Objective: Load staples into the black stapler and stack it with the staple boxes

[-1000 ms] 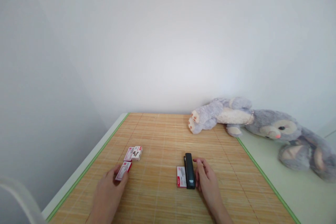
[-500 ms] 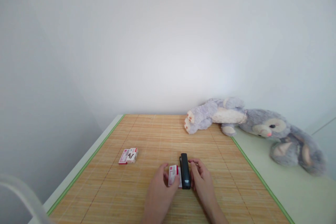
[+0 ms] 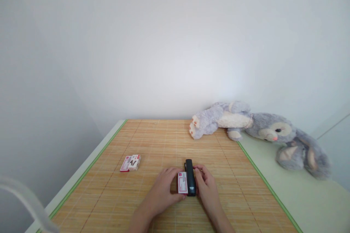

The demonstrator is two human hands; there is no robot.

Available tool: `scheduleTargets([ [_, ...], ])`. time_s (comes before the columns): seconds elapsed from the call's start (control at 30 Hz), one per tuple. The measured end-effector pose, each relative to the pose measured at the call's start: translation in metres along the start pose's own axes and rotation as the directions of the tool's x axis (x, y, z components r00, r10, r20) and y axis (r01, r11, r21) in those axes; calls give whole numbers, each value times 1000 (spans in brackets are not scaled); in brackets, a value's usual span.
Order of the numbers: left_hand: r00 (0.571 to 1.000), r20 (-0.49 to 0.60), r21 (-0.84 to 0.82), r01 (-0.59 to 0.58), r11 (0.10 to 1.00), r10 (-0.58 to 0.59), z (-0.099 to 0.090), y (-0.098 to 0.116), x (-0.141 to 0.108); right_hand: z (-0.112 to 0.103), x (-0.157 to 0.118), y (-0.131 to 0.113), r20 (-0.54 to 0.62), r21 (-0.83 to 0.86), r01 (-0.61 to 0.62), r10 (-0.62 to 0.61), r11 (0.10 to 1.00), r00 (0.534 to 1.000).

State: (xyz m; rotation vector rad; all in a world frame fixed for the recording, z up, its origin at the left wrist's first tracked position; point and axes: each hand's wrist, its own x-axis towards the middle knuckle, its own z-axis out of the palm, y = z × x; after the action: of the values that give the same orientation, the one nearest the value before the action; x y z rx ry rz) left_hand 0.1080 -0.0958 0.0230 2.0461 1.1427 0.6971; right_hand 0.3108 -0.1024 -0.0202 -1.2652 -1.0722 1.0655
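Note:
A black stapler (image 3: 190,178) lies lengthwise on the bamboo mat, its far end pointing to the wall. Against its left side is a small white and red box (image 3: 182,182), label up. My left hand (image 3: 164,189) spans this box, thumb at the near end and fingertips at the far end. My right hand (image 3: 205,184) is at the stapler's right side, fingers curled and touching it; some fingertips are hidden. Farther left lie a box of staples (image 3: 135,162) with a picture on it and, beside it, a red-edged labelled box (image 3: 125,164).
A grey plush rabbit (image 3: 235,120) lies on its side across the back right of the table. The bamboo mat (image 3: 153,138) has a green border. A pale curved bar (image 3: 27,200) shows at the lower left, and a white wall (image 3: 175,43) stands behind.
My left hand has set the small box flush against the stapler's left side, covering the box that showed there, and its thumb has moved to the near end. The view has shifted slightly.

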Motion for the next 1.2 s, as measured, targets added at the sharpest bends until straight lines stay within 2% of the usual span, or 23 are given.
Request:
scheduleTargets([
  [0.1,1000,-12,-5,-26,1000,26,-1,-4,0,-1,-1,0,-3,13,-5,5,1000,1000],
  [0.13,998,-56,6,-25,1000,25,-7,-10,-3,-1,-1,-1,-4,10,-13,13,1000,1000],
  [0.2,973,-229,64,1,998,14,-28,-30,-9,-1,-1,-1,-10,10,-31,31,999,999],
  [0.23,939,-343,119,29,993,14,-43,-45,-14,-1,-1,-1,-13,16,-37,37,999,999],
  [0.27,887,-462,172,78,982,11,-60,-61,-18,-1,-1,-1,-14,23,-41,42,999,999],
  [0.33,805,-593,275,200,941,2,-95,-97,-27,0,-1,-1,-17,31,-43,43,999,999],
  [0.4,796,-606,356,270,895,1,-122,-129,-36,0,-1,0,-14,28,-41,41,999,999],
  [0.47,851,-521,398,302,866,-58,-137,-153,-44,0,0,0,-10,20,-45,46,999,999],
  [0.57,909,-399,426,303,852,-123,-146,-168,-53,0,0,0,-18,15,-57,57,998,998],
  [0.63,904,-408,440,318,840,-128,-150,-169,-60,0,1,1,-22,11,-56,56,998,998],
  [0.7,849,-515,423,374,825,-121,-152,-161,-65,1,1,2,-20,10,-54,54,998,998],
  [0.77,772,-631,371,389,843,-78,-144,-143,-67,1,2,4,-14,18,-57,57,998,998],
  [0.8,746,-664,342,360,868,-48,-135,-130,-65,1,2,4,-13,24,-59,59,998,998],
  [0.83,761,-648,325,285,902,-7,-122,-115,-63,1,2,5,-11,30,-60,61,998,998],
  [0.87,806,-591,304,193,933,26,-106,-97,-58,2,2,5,-9,33,-62,62,998,998],
  [0.93,897,-438,241,50,969,63,-68,-61,-45,3,2,5,-7,38,-63,64,997,998],
  [1.0,953,-292,146,-39,989,81,-33,-31,-31,3,1,4,-6,46,-60,60,997,998],
  [1.1,975,-200,55,-83,995,92,-3,-8,-14,3,0,2,-16,32,-32,32,999,999],
  [1.2,983,-162,9,-82,997,83,5,-4,-6,2,-1,-1,-43,-24,-22,21,999,999],
])
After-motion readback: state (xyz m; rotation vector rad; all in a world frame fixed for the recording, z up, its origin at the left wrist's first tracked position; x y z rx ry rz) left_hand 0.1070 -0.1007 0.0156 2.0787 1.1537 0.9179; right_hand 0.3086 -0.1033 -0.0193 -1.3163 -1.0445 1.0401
